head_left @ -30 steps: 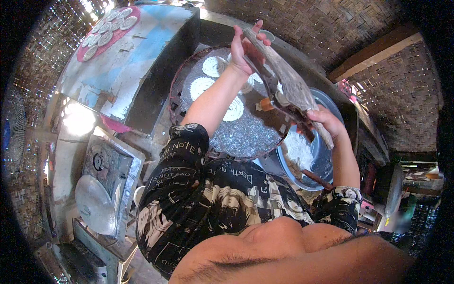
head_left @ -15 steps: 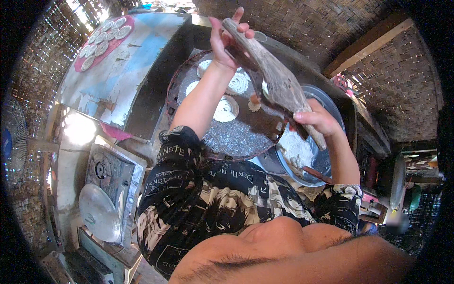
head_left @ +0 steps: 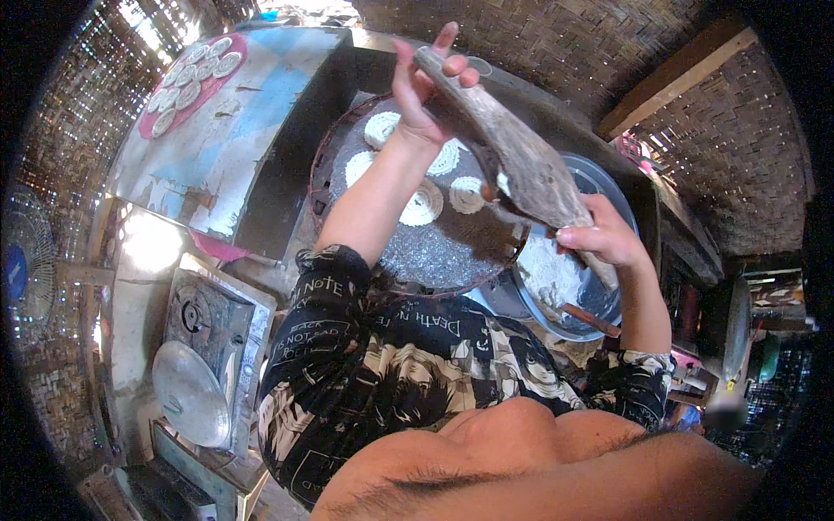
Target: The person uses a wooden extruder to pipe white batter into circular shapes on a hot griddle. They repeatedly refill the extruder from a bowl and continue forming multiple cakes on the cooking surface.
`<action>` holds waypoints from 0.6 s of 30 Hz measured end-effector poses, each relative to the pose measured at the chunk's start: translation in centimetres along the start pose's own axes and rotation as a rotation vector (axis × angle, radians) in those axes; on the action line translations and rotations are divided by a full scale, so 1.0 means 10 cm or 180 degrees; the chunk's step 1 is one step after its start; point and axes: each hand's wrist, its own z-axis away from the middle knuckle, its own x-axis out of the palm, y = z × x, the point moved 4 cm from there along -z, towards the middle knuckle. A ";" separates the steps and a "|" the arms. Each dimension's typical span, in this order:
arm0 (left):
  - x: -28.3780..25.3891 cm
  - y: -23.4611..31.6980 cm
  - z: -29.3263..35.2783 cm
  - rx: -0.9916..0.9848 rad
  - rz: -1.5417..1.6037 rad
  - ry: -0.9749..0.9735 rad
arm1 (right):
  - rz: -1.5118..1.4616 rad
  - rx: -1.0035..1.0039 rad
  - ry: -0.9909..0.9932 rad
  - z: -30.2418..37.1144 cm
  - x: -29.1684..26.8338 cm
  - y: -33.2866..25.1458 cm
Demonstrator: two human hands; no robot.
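Wooden press [head_left: 526,152], long, gray and bumpy, fat in the middle, thin at both ends, slanting over the right side of the round tray [head_left: 434,256], left hand [head_left: 419,97] with fingers curled round its far end, right hand [head_left: 612,233] gripping its near end

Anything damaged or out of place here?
Yes: the table at upper left looks damaged, its blue-and-white top peeling in ragged patches toward the near edge. The wooden tool, gripped by the left hand and right hand, looks weathered; I see no clear break.
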 end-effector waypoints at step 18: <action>0.05 0.22 0.06 0.0004 0.0056 -0.0143 | 0.0238 -0.0170 0.0072 -0.12 0.10 -0.03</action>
